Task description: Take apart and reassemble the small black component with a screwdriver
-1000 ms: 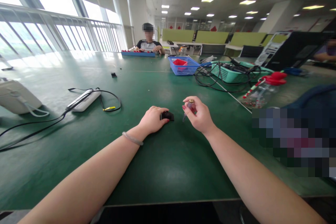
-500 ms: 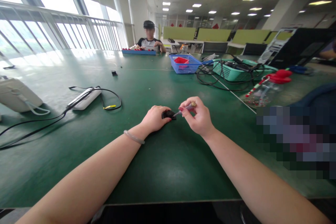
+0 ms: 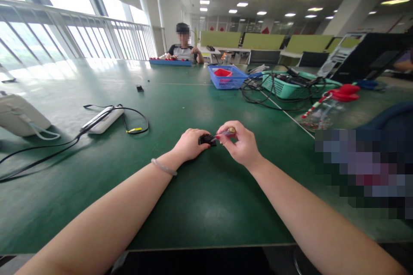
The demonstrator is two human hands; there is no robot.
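Observation:
My left hand (image 3: 191, 145) rests on the green table and grips a small black block-like part (image 3: 207, 140) between thumb and fingers. What kind of part it is, I cannot make out. In my right hand (image 3: 241, 142) is a screwdriver (image 3: 227, 132) with a clear handle, pinched by thumb and fingertips and slanting down to the left. Its tip is at the top of the black part, and my fingers cover some of the shaft.
A white power strip (image 3: 105, 120) with a black cable lies to the left. Further off are a blue basket (image 3: 227, 78), a green basket (image 3: 288, 88) and a red-lidded bottle (image 3: 325, 109). Across the table sits a person (image 3: 183, 47) behind a blue tray (image 3: 170, 63).
My right hand has shifted slightly left, bringing the screwdriver further over the black part, and its handle has turned. My left hand keeps its hold.

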